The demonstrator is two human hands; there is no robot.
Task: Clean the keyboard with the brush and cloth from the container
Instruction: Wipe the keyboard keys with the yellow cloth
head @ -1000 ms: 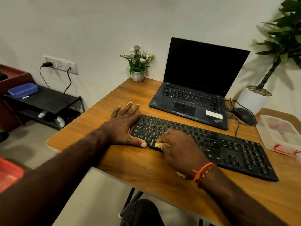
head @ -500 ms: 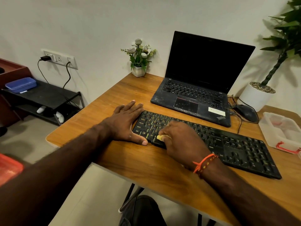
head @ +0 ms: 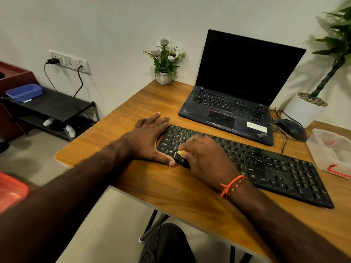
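While right hand (head: 206,158) pinches yellow cloth (head: 181,153) on lower-left keys of black keyboard (head: 266,164), left hand (head: 150,139) lies flat, fingers straight, bracing keyboard's left end on tabletop (head: 171,186). Advice: short light strokes, brace firm, work rightward. Container (head: 330,152) sits right.

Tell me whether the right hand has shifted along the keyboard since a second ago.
No real shift. The right hand still pinches the yellow cloth over the keyboard near its left end, just right of the left hand's thumb.
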